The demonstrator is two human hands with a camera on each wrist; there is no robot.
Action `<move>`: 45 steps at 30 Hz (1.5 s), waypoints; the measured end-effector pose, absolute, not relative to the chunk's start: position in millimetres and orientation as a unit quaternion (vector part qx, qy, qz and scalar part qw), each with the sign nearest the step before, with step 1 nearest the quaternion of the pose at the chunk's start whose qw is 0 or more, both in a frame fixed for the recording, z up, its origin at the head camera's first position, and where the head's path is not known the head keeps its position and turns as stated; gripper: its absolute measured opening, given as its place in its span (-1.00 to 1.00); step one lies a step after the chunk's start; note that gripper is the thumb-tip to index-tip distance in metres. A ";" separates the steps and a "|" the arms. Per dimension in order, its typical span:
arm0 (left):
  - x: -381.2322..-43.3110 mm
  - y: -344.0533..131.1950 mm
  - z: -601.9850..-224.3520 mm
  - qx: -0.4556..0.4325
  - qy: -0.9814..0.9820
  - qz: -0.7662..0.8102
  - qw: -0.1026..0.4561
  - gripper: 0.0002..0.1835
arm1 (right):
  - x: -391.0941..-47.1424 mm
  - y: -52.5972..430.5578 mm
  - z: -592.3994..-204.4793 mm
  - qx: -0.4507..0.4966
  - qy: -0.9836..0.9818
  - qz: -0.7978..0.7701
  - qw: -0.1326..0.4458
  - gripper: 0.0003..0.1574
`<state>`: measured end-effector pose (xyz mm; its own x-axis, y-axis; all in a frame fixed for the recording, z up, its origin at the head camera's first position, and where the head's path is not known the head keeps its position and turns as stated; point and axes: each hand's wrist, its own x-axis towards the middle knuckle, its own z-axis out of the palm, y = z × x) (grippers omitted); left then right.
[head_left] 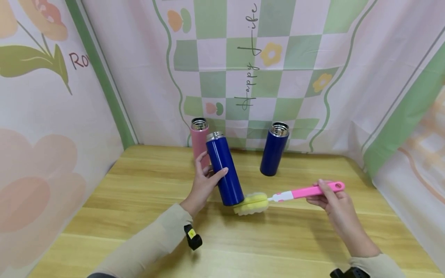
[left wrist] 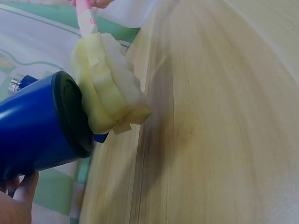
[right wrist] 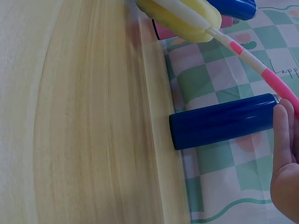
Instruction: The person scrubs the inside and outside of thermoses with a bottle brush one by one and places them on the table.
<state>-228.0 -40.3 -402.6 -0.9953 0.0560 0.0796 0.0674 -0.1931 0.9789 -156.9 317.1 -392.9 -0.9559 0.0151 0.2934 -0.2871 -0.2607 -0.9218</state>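
The pink bottle (head_left: 199, 139) stands mostly hidden behind the tilted blue bottle (head_left: 224, 173), with only its steel rim and upper body in sight. In the left wrist view the left hand (head_left: 203, 184) is cut off at the lower corner, and the brush handle leaves the frame at the top. In the right wrist view only part of the right hand (head_left: 333, 202) shows at the right edge.

The left hand curls around the tilted blue bottle, thumb on one side and fingers on the other. The bottle is glossy dark blue with an open steel mouth leaning toward 11 o'clock and a black base ring. The right hand pinches the pink handle of the bottle brush (head_left: 293, 193) near its far end; its white neck leads to a yellow sponge head (head_left: 251, 204) that touches the bottle's base at about 4 o'clock of it, over the wooden table (head_left: 278, 239). A second blue bottle (head_left: 274, 149) stands upright at 1 o'clock, well apart.
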 end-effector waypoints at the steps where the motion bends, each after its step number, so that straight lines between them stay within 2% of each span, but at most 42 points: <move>1: -228.1 -40.2 -402.8 -0.051 -0.636 -0.770 0.008 -0.06 | -156.7 317.3 -392.5 0.114 -0.600 0.786 0.096 -0.71; 7: -229.3 -37.9 -403.7 -0.064 -0.641 -0.764 0.032 -0.04 | -155.2 318.8 -391.6 0.116 -0.602 0.785 0.090 -0.69; 22: -240.5 -28.1 -402.5 -0.067 -0.684 -0.726 0.030 -0.04 | -152.1 321.8 -396.3 0.113 -0.601 0.786 0.094 -0.69; 37: -269.2 -17.8 -409.7 -0.061 -0.730 -0.676 0.076 -0.01 | -149.1 329.2 -393.5 0.109 -0.608 0.780 0.098 -0.69; 45: -286.7 -12.5 -409.1 -0.088 -0.750 -0.646 0.113 -0.03 | -148.9 330.0 -392.8 0.107 -0.602 0.785 0.101 -0.70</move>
<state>-286.7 -12.5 -409.1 -0.9593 -0.0139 0.2819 0.2767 0.1507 0.9491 -148.9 330.0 -392.8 -0.9566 0.0308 0.2898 -0.2878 -0.2556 -0.9229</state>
